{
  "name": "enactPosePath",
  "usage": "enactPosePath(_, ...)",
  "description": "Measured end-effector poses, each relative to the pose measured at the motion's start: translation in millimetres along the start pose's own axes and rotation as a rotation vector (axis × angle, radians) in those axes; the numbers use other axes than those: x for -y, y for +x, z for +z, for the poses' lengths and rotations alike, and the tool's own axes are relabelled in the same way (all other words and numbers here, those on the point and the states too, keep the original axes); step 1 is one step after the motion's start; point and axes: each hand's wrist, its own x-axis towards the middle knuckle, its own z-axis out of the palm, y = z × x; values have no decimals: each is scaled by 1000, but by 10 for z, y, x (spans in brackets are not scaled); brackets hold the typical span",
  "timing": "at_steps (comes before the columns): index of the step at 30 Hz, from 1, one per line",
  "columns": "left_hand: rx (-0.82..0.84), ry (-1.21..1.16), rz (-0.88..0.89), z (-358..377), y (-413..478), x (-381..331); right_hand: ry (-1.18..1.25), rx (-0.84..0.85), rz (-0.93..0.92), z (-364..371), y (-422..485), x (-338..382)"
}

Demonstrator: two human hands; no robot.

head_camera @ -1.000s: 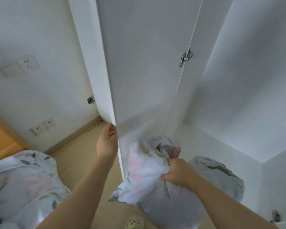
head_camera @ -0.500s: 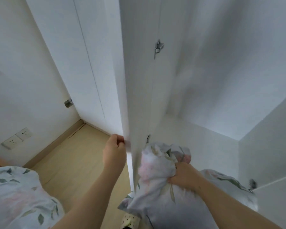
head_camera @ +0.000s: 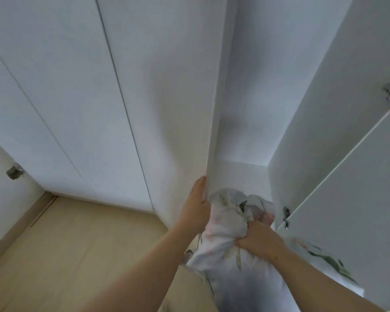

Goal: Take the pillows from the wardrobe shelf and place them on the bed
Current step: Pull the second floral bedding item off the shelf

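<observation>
A white pillow (head_camera: 223, 235) with a faded leaf and flower print is bunched up at the foot of the open wardrobe. My right hand (head_camera: 257, 240) is shut on a fistful of its cover. My left hand (head_camera: 196, 208) holds the front edge of the wardrobe's left door (head_camera: 185, 109), fingers wrapped round it just left of the pillow. The wardrobe shelf (head_camera: 241, 174) shows behind the pillow. More leaf-print fabric (head_camera: 324, 260) shows behind my right forearm. The bed is out of view.
The right wardrobe door (head_camera: 347, 154) stands open close to my right arm, with metal hinges (head_camera: 286, 217) on it. Closed white wardrobe doors (head_camera: 65, 97) fill the left. Pale wooden floor (head_camera: 77, 255) lies below. A small metal doorstop (head_camera: 15, 172) sticks out of the left wall.
My view has swung to the right, so the bed and wall sockets have left the frame. The left door has swung with my left hand on its edge. My right hand keeps its grip on the pillow.
</observation>
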Motion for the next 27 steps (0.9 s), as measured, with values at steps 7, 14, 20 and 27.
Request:
enactPosePath(7, -51, -53, 84, 372, 579, -587, 78, -55, 168, -205, -36, -450)
enactPosePath(14, -103, 20, -83, 720, 976, -870, 177, -96, 299, -382, 178, -620)
enactPosePath(20, -28, 81, -36, 725, 1304, -868, 217, -149, 345, -375, 330, -635)
enactPosePath(27, 43, 157, 65, 735, 1590, -776, 249, -158, 347, -482, 476, -558)
